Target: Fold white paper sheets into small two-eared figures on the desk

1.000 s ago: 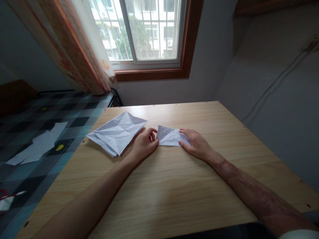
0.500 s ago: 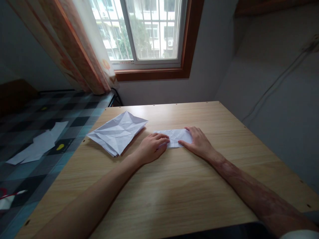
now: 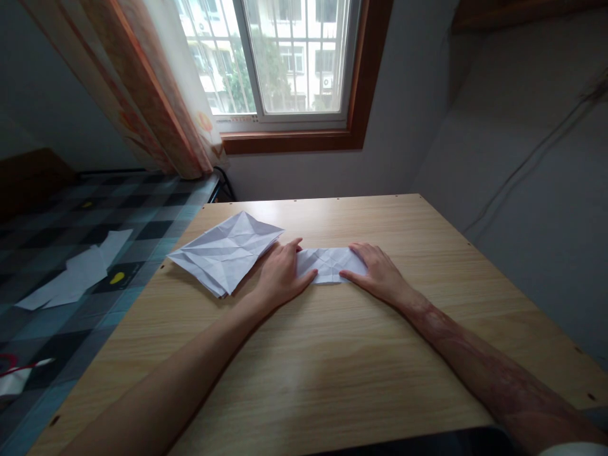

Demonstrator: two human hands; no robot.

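A white sheet of paper [image 3: 327, 265], folded into a narrow strip with crossing creases, lies flat on the wooden table [image 3: 332, 361]. My left hand [image 3: 284, 271] grips the strip's left end, thumb at the near edge and fingers toward the far edge. At the other end my right hand [image 3: 375, 267] has hold of it in the same way, thumb low and fingers above. Both palms cover the paper's short ends. Just left of my left hand rests a stack of creased white paper [image 3: 228, 250], fanned a little at its corners.
Left of the table is a bed with a checked sheet [image 3: 156, 196], bearing loose white paper pieces [image 3: 85, 269] and a red-and-white item [image 3: 28, 367]. A window [image 3: 299, 63] with an orange curtain [image 3: 156, 95] stands behind. A cable [image 3: 517, 164] hangs along the right wall.
My left hand has slid left from the strip's middle to its left end, its fingers opening out and uncovering the creases. My right hand has stayed at the right end.
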